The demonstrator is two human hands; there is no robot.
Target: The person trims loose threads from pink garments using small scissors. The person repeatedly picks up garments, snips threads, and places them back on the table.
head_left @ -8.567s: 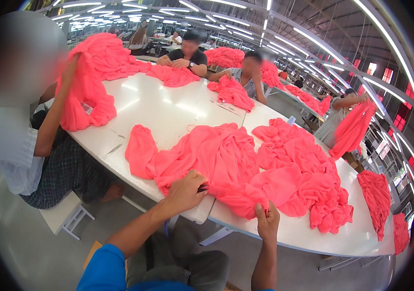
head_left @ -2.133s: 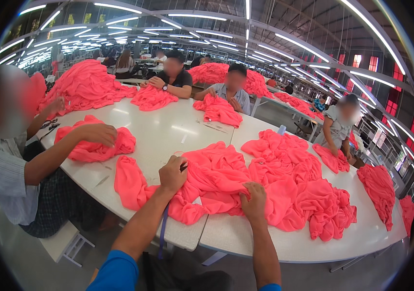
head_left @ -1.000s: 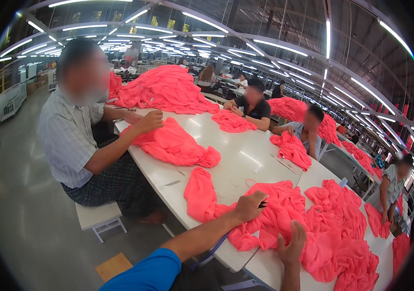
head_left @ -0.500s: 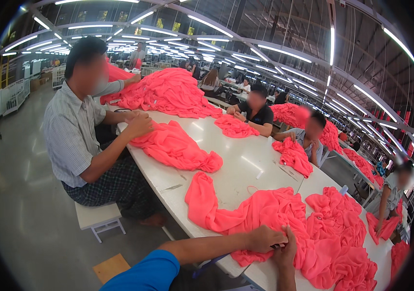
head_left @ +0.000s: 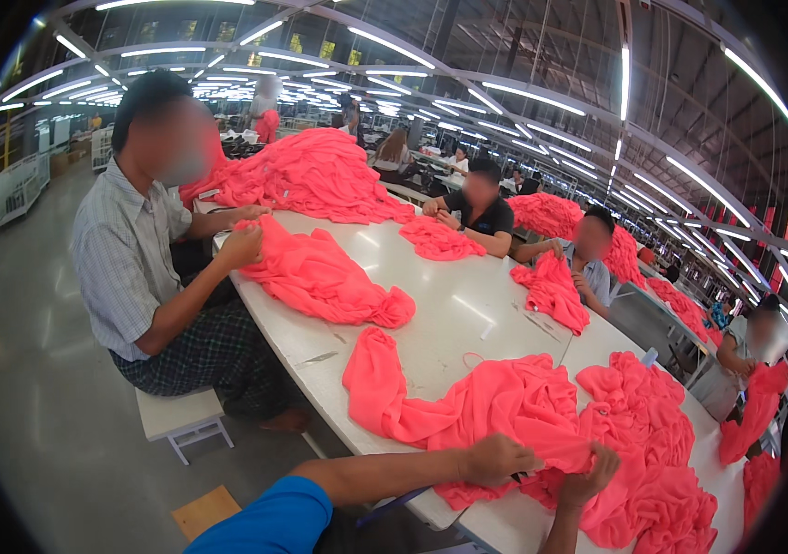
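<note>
At the near edge of the white table [head_left: 311, 365], my left hand [head_left: 505, 459] is closed around a small dark tool, only partly visible, against pink fabric [head_left: 449, 415]. My right hand [head_left: 589, 475] pinches a fold of that fabric to its right, lifting and stretching it between my two hands. The fabric lies crumpled in front of me, with a further pink heap [head_left: 634, 425] just right of it.
A co-worker [head_left: 140, 277] on a white stool [head_left: 177, 406] at left handles pink fabric [head_left: 320, 277]. Others [head_left: 477, 208], [head_left: 588, 258], [head_left: 749, 360] handle pieces across the table. A large pink pile [head_left: 292, 171] stands at the back. An orange board [head_left: 204, 508] lies on the floor.
Since half a second ago, my right hand has moved right and slightly up from beside my left hand, drawing fabric out. The co-worker at far right has lifted pink fabric.
</note>
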